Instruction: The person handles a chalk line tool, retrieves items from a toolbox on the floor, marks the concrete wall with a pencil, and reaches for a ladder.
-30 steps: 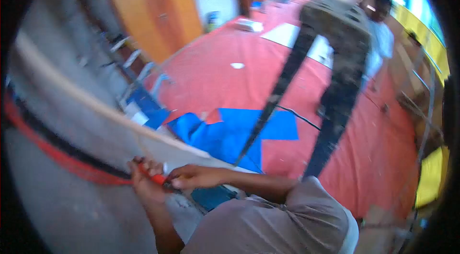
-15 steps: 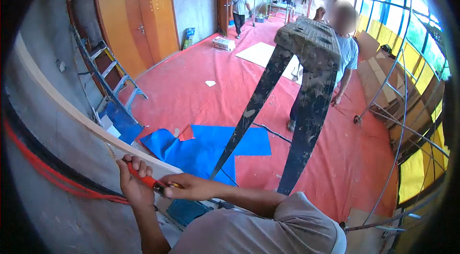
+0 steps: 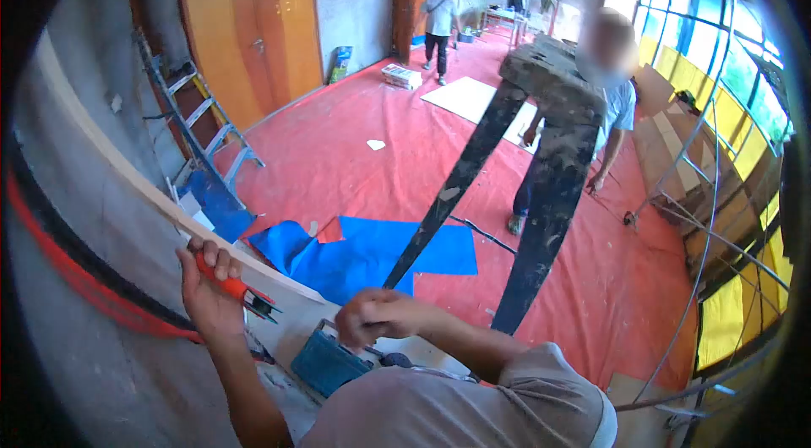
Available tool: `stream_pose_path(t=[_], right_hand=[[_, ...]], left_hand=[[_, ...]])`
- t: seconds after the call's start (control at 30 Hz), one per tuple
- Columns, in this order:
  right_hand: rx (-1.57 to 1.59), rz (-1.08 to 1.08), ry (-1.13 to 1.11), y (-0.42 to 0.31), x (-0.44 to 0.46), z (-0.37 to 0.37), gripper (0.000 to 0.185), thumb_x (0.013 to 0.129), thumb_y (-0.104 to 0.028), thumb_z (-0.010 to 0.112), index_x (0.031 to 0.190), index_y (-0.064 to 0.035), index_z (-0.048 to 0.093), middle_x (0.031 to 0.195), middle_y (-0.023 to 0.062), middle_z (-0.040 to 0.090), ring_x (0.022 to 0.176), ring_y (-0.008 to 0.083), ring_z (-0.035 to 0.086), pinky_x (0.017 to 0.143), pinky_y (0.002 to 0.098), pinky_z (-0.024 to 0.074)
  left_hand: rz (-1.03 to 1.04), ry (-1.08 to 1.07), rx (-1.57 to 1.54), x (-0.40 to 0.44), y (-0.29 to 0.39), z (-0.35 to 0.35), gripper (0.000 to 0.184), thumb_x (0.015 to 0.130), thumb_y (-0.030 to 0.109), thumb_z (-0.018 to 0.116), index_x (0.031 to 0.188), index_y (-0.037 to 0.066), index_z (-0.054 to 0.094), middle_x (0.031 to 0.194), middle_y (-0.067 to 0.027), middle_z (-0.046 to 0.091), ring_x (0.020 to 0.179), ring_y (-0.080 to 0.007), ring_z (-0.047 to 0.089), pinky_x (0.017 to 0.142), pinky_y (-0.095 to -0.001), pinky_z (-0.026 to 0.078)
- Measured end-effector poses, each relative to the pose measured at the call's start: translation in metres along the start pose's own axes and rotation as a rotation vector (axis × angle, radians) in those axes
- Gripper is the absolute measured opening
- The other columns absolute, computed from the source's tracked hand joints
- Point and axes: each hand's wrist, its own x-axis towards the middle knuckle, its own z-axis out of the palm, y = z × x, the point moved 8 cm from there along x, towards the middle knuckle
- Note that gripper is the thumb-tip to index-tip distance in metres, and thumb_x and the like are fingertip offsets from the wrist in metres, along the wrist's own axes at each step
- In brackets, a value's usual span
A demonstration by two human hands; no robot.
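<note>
My left hand (image 3: 213, 292) is wrapped around a red rod-like piece (image 3: 226, 279). Thin dark prongs or wire ends fan out from its black tip, too small to tell apart. To the right, my right hand (image 3: 376, 317) is curled closed and slightly blurred; whatever it may hold is hidden. Just below that hand sits a teal box-shaped tool holder (image 3: 325, 363), with a dark rounded item (image 3: 394, 359) beside it near my waist. Red and black cables (image 3: 84, 287) run along the wall on my left.
A stained stepladder top (image 3: 553, 80) rises close in front of me. Beyond it stands a co-worker (image 3: 621, 106), another person (image 3: 438, 21) is near the doorway, and a third is on a ladder (image 3: 203, 114). Blue sheeting (image 3: 389, 245) lies on the red-covered floor. Scaffolding (image 3: 688, 165) stands right.
My right hand has moved away from the red piece, to the right, over the teal holder. My left hand has shifted slightly left, still gripping the red piece. The person near the doorway has turned around.
</note>
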Motion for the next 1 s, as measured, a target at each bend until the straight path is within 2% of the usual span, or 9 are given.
stream_pose_path(t=[0.23,0.27,0.37,0.43,0.53,0.7,0.83,0.9,1.0], right_hand=[[-0.514,-0.342,0.742,-0.138,-0.139,0.009,0.052,0.080,-0.046,0.074,0.104,-0.0001,0.064,0.099,0.0103,0.063,0.090,0.0162,0.059,0.069,0.0275,0.0444],[-0.630,-0.595,0.883,-0.168,-0.162,0.026,0.059,0.078,-0.048,0.076,0.109,0.0006,0.063,0.104,0.0093,0.062,0.089,0.0136,0.057,0.069,0.0237,0.0429],[-0.806,-0.803,1.051,-0.222,-0.217,0.048,0.040,0.089,-0.033,0.067,0.108,0.0010,0.059,0.095,0.0076,0.057,0.067,0.0121,0.050,0.057,0.0225,0.0383],[-1.213,-0.744,1.559,-0.240,-0.266,0.051,0.036,0.093,-0.024,0.061,0.116,0.0031,0.057,0.102,0.0072,0.058,0.070,0.0107,0.051,0.063,0.0242,0.0423],[-1.483,-0.716,1.635,-0.252,-0.284,0.020,0.036,0.096,-0.019,0.056,0.124,0.0038,0.054,0.107,0.0063,0.058,0.072,0.0087,0.051,0.065,0.0250,0.0427],[-1.079,-0.307,1.350,-0.226,-0.294,-0.104,0.038,0.091,-0.026,0.066,0.118,-0.0010,0.059,0.091,-0.0010,0.061,0.073,0.0064,0.053,0.065,0.0223,0.0407],[-0.636,-0.761,1.110,-0.229,-0.267,-0.095,0.034,0.082,-0.026,0.077,0.104,-0.0045,0.063,0.092,-0.0008,0.064,0.078,0.0073,0.058,0.071,0.0244,0.0472],[-0.492,-0.559,1.125,-0.207,-0.283,-0.128,0.040,0.078,-0.029,0.082,0.103,-0.0045,0.063,0.094,0.0007,0.065,0.082,0.0080,0.058,0.070,0.0239,0.0466],[-0.490,-0.716,0.946,-0.238,-0.287,-0.141,0.047,0.089,-0.049,0.065,0.105,-0.0047,0.064,0.095,0.0007,0.065,0.080,0.0085,0.058,0.067,0.0212,0.0435]], left_hand=[[0.000,-0.082,-0.049,0.041,0.022,0.048,0.029,0.104,0.039,0.043,0.102,0.011,0.051,0.083,-0.0004,0.047,0.070,-0.0120,0.044,0.068,-0.0296,0.039],[-0.008,-0.131,-0.090,0.043,0.025,0.060,0.028,0.104,0.037,0.044,0.102,0.010,0.052,0.085,-0.0017,0.049,0.072,-0.0128,0.046,0.070,-0.0296,0.040],[-0.018,-0.096,-0.145,0.037,0.027,0.082,0.027,0.104,0.030,0.044,0.104,0.004,0.052,0.086,-0.0052,0.048,0.074,-0.0145,0.046,0.072,-0.0288,0.042],[-0.041,-0.104,-0.160,0.031,0.022,0.085,0.026,0.104,0.028,0.044,0.106,0.004,0.052,0.087,-0.0057,0.048,0.076,-0.0150,0.047,0.074,-0.0293,0.043],[-0.030,-0.119,-0.197,0.016,0.019,0.089,0.024,0.104,0.025,0.044,0.107,0.002,0.052,0.089,-0.0062,0.049,0.079,-0.0157,0.048,0.076,-0.0305,0.044],[-0.009,-0.144,-0.242,0.025,0.022,0.082,0.022,0.104,0.021,0.046,0.109,0.000,0.052,0.091,-0.0068,0.049,0.081,-0.0163,0.050,0.078,-0.0326,0.046],[0.012,-0.144,-0.164,0.026,0.013,0.117,0.022,0.102,0.022,0.049,0.108,0.002,0.053,0.092,-0.0074,0.050,0.082,-0.0151,0.051,0.078,-0.0311,0.049],[-0.030,-0.170,-0.164,0.026,0.004,0.129,0.021,0.102,0.020,0.050,0.108,0.000,0.053,0.093,-0.0082,0.049,0.082,-0.0161,0.051,0.078,-0.0314,0.049],[0.071,-0.068,0.010,0.030,0.021,0.123,0.017,0.100,0.018,0.052,0.105,0.001,0.054,0.091,-0.0081,0.052,0.082,-0.0168,0.054,0.078,-0.0325,0.049]])
